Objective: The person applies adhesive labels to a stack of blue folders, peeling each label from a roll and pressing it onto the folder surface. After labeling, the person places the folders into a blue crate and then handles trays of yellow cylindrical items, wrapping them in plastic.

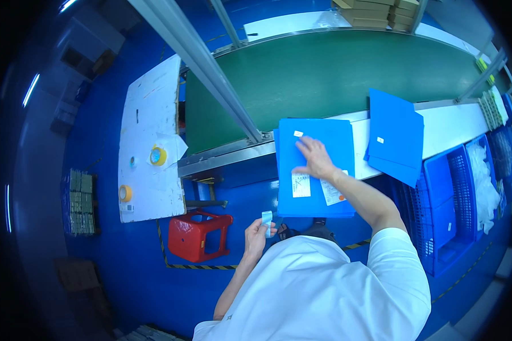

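My right hand [316, 160] lies flat, fingers spread, on a stack of blue sheets [318, 136] that rests on the white edge of the work line and hangs toward me. Two white labels [301, 185] are stuck on the top sheet below the hand, and a small white tag [297, 133] sits near its upper left. My left hand [257, 234] is held low in front of my body, fingers closed on a small pale blue strip [267, 221].
A green conveyor belt [324, 74] runs behind the sheets under a slanted metal rail [210, 68]. A second blue stack [395, 136] lies to the right, blue crates [455, 210] with white bags below it. At left are a white board with yellow tape rolls [158, 155] and a red stool [200, 235].
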Tool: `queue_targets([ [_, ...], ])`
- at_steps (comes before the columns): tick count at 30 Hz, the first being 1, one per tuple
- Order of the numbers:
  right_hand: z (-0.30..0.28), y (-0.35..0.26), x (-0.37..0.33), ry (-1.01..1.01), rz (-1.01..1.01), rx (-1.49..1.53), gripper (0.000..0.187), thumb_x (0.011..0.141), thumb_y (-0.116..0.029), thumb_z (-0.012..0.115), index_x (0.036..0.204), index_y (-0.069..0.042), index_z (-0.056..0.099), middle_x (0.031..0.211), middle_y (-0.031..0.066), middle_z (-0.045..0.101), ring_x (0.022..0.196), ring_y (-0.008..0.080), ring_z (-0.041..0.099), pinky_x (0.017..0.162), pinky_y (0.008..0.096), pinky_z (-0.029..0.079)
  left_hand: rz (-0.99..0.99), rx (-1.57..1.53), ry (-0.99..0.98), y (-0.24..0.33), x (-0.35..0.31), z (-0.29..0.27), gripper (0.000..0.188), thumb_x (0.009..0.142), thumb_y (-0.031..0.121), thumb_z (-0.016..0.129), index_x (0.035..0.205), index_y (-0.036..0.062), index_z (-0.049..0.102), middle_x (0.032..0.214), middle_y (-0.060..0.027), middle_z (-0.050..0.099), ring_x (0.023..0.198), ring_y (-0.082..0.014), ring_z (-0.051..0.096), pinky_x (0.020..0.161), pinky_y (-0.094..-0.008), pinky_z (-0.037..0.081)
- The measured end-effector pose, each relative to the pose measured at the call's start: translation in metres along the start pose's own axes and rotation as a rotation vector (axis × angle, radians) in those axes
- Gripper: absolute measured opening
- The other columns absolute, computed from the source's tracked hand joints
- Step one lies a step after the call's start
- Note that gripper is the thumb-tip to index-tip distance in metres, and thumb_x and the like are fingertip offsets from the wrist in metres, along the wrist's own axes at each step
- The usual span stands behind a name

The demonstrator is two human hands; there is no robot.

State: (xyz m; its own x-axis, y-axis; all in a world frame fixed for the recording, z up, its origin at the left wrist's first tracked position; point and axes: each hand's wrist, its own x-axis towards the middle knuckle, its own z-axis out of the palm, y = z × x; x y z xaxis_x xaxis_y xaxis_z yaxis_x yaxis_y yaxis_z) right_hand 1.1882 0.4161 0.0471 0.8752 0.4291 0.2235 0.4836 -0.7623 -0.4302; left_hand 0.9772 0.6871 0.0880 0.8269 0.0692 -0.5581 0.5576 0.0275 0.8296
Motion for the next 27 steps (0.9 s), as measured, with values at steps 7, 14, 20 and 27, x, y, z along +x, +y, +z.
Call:
queue_targets([
  [7, -0.026, -0.071, -0.129, -0.406, -0.162, -0.1, 0.111, 0.069, -0.072, 0.073, 0.147, 0.001, 0.041, 0.157, 0.0241, 0.03, 0.15, 0.0375, 0.021, 0.122, 0.0548, 0.014, 0.011, -0.052, 0.002, -0.004, 0.015, -0.001, 0.027, 0.098, 0.001, 0.046, 0.119, -0.0052, 0.062, 0.101, -0.0155, 0.07, 0.081, -0.0198, 0.07, 0.072, -0.0327, 0.059],
  [14, -0.052, -0.088, -0.155, -0.601, -0.194, -0.174, 0.096, 0.078, -0.054, 0.074, 0.151, -0.004, 0.035, 0.16, 0.0203, 0.026, 0.151, 0.0342, 0.018, 0.123, 0.0559, 0.012, 0.071, -0.035, -0.058, 0.014, 0.033, 0.019, 0.028, 0.096, 0.002, 0.046, 0.117, -0.0058, 0.061, 0.098, -0.0146, 0.07, 0.08, -0.0189, 0.07, 0.072, -0.0321, 0.059],
  [20, -0.072, -0.075, -0.18, -0.354, -0.231, -0.058, 0.054, 0.08, -0.011, 0.064, 0.131, 0.002, 0.054, 0.144, 0.0261, 0.046, 0.141, 0.0384, 0.038, 0.117, 0.0556, 0.027, 0.104, -0.102, -0.072, 0.02, 0.037, 0.024, 0.027, 0.097, 0.003, 0.046, 0.118, -0.0052, 0.06, 0.098, -0.0148, 0.07, 0.079, -0.0191, 0.07, 0.072, -0.0326, 0.059],
  [27, -0.196, 0.049, -0.129, 0.595, 0.026, -0.321, 0.037, 0.084, 0.008, 0.058, 0.118, -0.001, 0.066, 0.117, 0.019, 0.069, 0.109, 0.0332, 0.068, 0.091, 0.041, 0.053, 0.142, -0.23, -0.042, 0.03, 0.03, 0.02, 0.034, 0.096, 0.001, 0.048, 0.129, -0.0034, 0.053, 0.098, -0.0162, 0.069, 0.078, -0.0218, 0.07, 0.07, -0.0345, 0.059],
])
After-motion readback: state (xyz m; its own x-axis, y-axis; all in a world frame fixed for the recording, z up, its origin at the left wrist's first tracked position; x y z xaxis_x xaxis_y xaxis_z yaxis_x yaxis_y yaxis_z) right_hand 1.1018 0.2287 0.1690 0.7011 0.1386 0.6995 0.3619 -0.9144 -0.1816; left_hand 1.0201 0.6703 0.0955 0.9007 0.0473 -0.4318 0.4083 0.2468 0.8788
